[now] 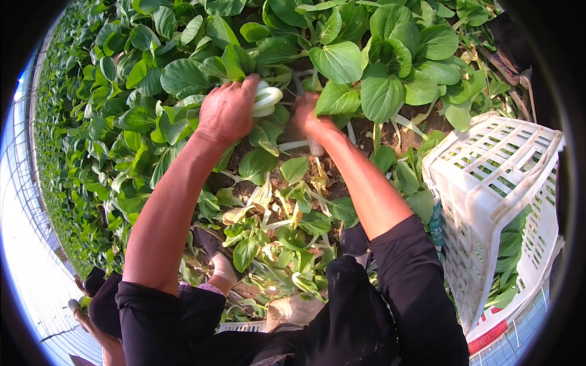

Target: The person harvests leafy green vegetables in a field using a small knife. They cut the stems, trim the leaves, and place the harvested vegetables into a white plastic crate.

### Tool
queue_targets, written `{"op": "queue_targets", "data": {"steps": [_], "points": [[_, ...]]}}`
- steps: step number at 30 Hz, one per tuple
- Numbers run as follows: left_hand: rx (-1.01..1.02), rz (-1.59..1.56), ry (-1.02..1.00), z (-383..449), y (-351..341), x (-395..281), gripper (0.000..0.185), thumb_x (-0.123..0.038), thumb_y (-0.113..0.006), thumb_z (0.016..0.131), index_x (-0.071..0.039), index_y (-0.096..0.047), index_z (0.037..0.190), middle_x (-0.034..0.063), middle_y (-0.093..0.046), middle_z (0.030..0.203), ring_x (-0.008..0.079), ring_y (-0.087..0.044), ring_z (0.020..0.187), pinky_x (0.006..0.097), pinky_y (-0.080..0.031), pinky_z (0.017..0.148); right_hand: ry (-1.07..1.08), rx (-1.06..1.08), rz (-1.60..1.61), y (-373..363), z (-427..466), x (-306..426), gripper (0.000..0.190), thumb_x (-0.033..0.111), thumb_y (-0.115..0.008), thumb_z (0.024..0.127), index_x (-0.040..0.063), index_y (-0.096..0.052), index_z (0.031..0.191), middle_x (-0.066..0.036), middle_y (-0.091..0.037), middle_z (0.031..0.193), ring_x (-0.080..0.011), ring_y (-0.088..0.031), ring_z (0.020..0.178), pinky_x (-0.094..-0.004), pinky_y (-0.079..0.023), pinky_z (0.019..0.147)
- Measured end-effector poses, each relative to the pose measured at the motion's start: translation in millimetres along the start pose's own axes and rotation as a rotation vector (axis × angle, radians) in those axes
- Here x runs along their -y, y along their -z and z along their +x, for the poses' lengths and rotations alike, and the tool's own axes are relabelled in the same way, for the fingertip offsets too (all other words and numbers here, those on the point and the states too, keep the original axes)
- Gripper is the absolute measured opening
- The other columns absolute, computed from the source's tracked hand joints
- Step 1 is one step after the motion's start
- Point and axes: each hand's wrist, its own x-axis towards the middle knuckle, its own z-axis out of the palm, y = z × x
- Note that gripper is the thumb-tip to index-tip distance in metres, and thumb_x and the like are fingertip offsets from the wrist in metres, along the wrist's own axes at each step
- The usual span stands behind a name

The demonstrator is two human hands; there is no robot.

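My left hand (229, 110) grips a cut bok choy (266, 99), its pale trimmed base facing right and its leaves partly hidden behind the fingers. Close by on the right, my right hand (306, 112) is closed around the handle of a knife (316, 147); the butt of the handle sticks out below the fist. Part of the blade (298, 85) shows above the fist, near the stems. Standing bok choy plants (384, 68) rise just beyond and to the right of this hand, and one leaf overlaps it.
White plastic crates (462, 183) holding greens stand on the right. Loose and yellowed leaves (263, 196) litter the soil between my feet, near a shoe (213, 242). Dense rows of greens (91, 137) extend left. Part of another person (103, 338) shows at lower left.
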Motion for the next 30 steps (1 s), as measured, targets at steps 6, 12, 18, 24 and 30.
{"op": "queue_targets", "data": {"steps": [6, 12, 18, 24, 30], "points": [[-0.045, -0.059, -0.015, -11.6, -2.7, -0.2, 0.059, -0.006, -0.067, 0.066, -0.011, -0.052, 0.123, 0.0137, -0.065, 0.09, 0.034, -0.062, 0.088, 0.0432, -0.049, 0.079, 0.019, 0.288, -0.011, 13.1, -25.7, -19.7, 0.027, 0.022, -0.044, 0.096, 0.002, -0.06, 0.088, -0.009, -0.06, 0.071, -0.0169, -0.055, 0.058, -0.0319, -0.041, 0.05], [-0.023, -0.043, 0.01, -37.9, 6.1, -7.0, 0.067, -0.011, -0.073, 0.066, -0.014, -0.051, 0.129, 0.0133, -0.066, 0.097, 0.0326, -0.062, 0.092, 0.0415, -0.048, 0.081, -0.097, 0.134, 0.305, 16.5, -92.1, -16.5, 0.023, 0.026, -0.058, 0.09, 0.004, -0.061, 0.094, -0.009, -0.059, 0.071, -0.0172, -0.059, 0.067, -0.0331, -0.046, 0.057], [-0.153, -0.126, -0.12, -82.5, 22.9, -32.3, 0.066, -0.01, -0.071, 0.067, -0.012, -0.051, 0.129, 0.0149, -0.065, 0.103, 0.0338, -0.063, 0.093, 0.0426, -0.05, 0.077, -0.285, 0.198, 1.009, 37.8, -100.1, 2.9, 0.043, 0.045, -0.068, 0.085, 0.008, -0.06, 0.105, 0.0, -0.06, 0.086, -0.0085, -0.055, 0.068, -0.0231, -0.043, 0.051], [-0.149, -0.134, -0.279, -132.5, 43.5, -64.9, 0.067, -0.009, -0.076, 0.062, -0.006, -0.054, 0.126, 0.017, -0.064, 0.108, 0.0368, -0.061, 0.101, 0.0446, -0.049, 0.087, -0.357, 0.364, 1.113, 38.0, -118.0, 19.7, 0.053, 0.055, -0.065, 0.083, 0.01, -0.06, 0.11, -0.002, -0.064, 0.092, -0.0104, -0.058, 0.074, -0.023, -0.045, 0.053], [0.087, -0.658, 0.363, -168.3, 56.4, -108.5, 0.071, -0.012, -0.08, 0.065, -0.012, -0.051, 0.13, 0.0144, -0.065, 0.106, 0.0277, -0.065, 0.096, 0.0367, -0.05, 0.087, -0.207, 0.407, 1.283, 41.7, -166.7, 10.6, 0.048, 0.046, -0.066, 0.086, 0.008, -0.057, 0.114, -0.006, -0.063, 0.092, -0.0119, -0.055, 0.065, -0.0228, -0.043, 0.051]]}}
